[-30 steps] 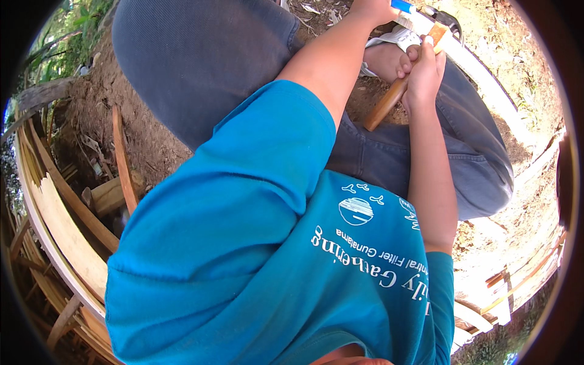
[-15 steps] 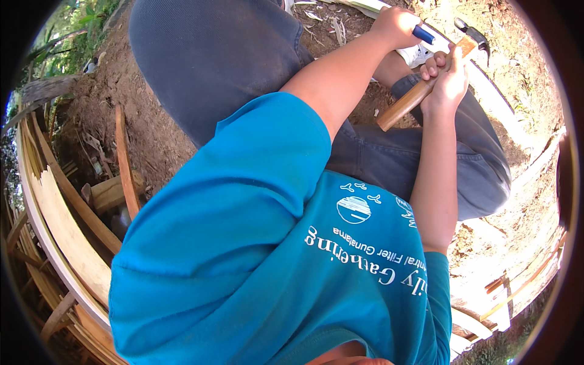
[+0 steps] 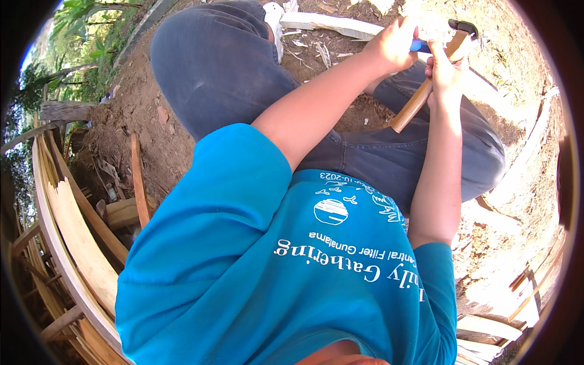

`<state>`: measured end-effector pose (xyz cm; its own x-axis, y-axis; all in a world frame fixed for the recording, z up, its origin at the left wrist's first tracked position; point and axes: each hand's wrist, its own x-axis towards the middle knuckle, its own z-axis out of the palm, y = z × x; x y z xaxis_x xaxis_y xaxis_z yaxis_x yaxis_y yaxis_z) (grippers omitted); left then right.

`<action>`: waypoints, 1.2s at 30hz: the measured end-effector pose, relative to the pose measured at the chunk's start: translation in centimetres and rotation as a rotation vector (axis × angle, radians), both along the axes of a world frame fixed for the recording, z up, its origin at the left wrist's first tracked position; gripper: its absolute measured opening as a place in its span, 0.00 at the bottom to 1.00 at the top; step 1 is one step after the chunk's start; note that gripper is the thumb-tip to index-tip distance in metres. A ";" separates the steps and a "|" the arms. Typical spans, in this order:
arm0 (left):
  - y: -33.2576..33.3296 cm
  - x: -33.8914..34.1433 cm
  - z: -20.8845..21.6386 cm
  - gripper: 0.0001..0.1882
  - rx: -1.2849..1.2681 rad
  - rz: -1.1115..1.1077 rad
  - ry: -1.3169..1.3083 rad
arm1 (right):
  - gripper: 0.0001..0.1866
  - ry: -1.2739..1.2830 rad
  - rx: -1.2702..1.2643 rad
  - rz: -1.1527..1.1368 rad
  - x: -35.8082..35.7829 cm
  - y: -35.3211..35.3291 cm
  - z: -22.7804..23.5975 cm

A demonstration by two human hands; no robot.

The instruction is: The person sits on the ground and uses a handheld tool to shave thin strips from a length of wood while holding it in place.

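Observation:
A hammer with a wooden handle (image 3: 412, 106) and a dark metal head (image 3: 463, 27) slants across the lap, head up and away. My right hand (image 3: 446, 76) is closed round the handle below the head. To its left, my left hand (image 3: 394, 45) is closed on a short blue cylindrical thing (image 3: 419, 45), like a pen or a tool handle; its exact kind does not show. The blue thing's right end meets the raised finger or thumb of my right hand. Strong sunlight washes out detail around both hands.
A pale shaved wood strip (image 3: 331, 22) lies beyond my legs, among shavings (image 3: 322, 55) on bare soil. My bent legs (image 3: 219, 67) sit under my arms. Long split wood strips (image 3: 76, 225) are stacked at the left; more pale strips (image 3: 486, 326) lie at the lower right.
My view has shifted, showing more of the pale strip. The blue thing and my right hand have come together, and the hammer has tilted slightly more upright.

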<state>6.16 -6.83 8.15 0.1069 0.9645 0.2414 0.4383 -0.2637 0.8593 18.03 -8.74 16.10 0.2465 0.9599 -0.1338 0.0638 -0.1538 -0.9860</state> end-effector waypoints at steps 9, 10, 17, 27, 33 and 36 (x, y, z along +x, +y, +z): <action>-2.7 -1.7 2.2 0.42 0.149 -0.108 -0.063 | 0.14 -0.115 0.023 0.207 5.8 1.9 2.4; -2.5 -2.3 0.6 0.44 0.174 -0.070 0.023 | 0.15 -0.147 0.021 0.210 6.7 2.1 2.7; -2.2 -3.9 -9.1 0.45 -0.014 -0.006 0.621 | 0.14 -0.098 0.039 0.058 7.9 1.8 4.5; 2.8 1.3 -11.8 0.46 -0.181 -0.114 0.610 | 0.18 0.101 -0.053 -0.074 6.2 0.4 6.7; 4.3 0.5 -12.2 0.46 -0.126 -0.142 0.715 | 0.19 0.455 -0.118 -0.001 7.7 0.4 6.5; 6.0 0.7 -11.6 0.41 -0.087 -0.119 0.517 | 0.20 0.356 -0.179 -0.069 6.5 0.3 8.0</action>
<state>6.86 -0.87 -3.48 0.3002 0.9526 0.0486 0.7815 -0.2748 0.5601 24.52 -8.48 24.06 0.2175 0.8966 -0.3857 -0.2935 -0.3168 -0.9019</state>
